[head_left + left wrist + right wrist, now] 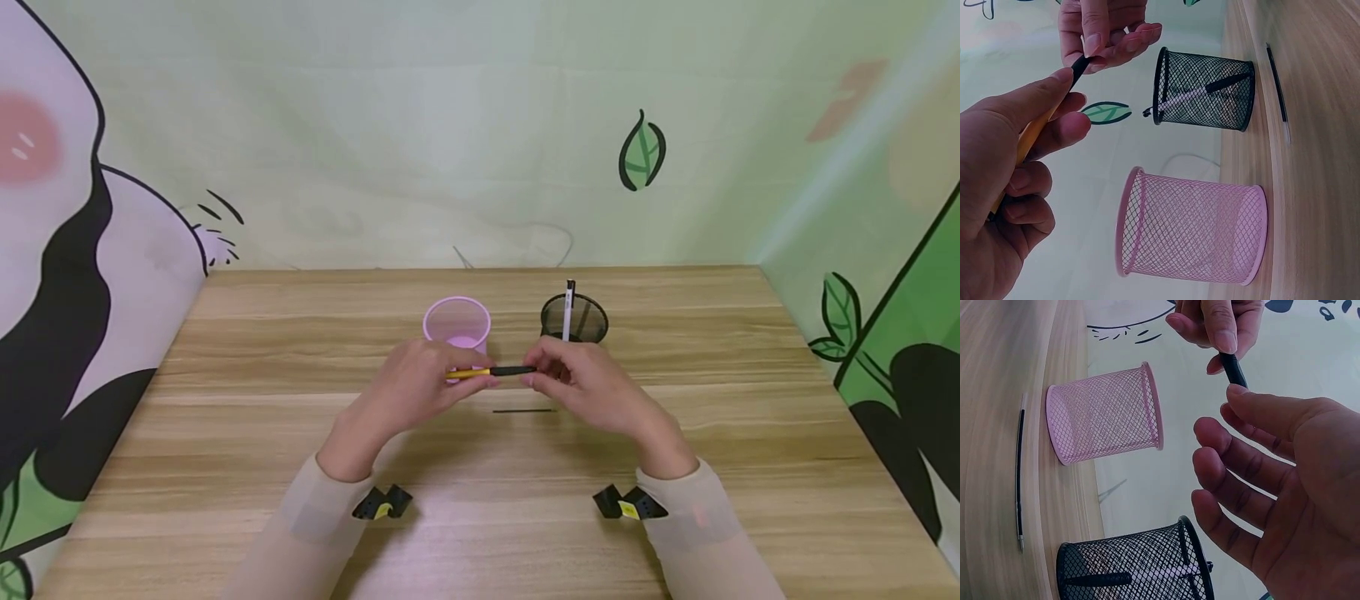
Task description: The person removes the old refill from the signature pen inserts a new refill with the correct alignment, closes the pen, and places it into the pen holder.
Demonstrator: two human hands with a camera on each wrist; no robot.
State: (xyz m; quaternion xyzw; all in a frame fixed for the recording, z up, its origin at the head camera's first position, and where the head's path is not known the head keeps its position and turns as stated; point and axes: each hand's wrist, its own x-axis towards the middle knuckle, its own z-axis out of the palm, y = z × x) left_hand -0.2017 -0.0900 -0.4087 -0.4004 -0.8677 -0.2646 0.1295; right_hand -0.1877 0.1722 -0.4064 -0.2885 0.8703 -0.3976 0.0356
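Both hands hold one pen (512, 371) with a yellow barrel and a black grip section, level above the table. The left hand (412, 383) grips the yellow barrel, its other fingers curled around it in the left wrist view. Thumb and forefinger of the right hand (600, 387) pinch the tip of the black section, while its remaining fingers are loosely bent. Below the hands, a thin black pen refill (522, 410) with a clear end lies on the table. The far end of the barrel is mostly hidden by the left palm.
Behind the left hand stands a pink mesh pen holder (1191, 231). A black mesh pen holder (1179, 72) stands behind the right hand, with a white and black pen (567, 312) leaning in it. The wooden table (262, 333) meets a printed cloth backdrop at its back edge.
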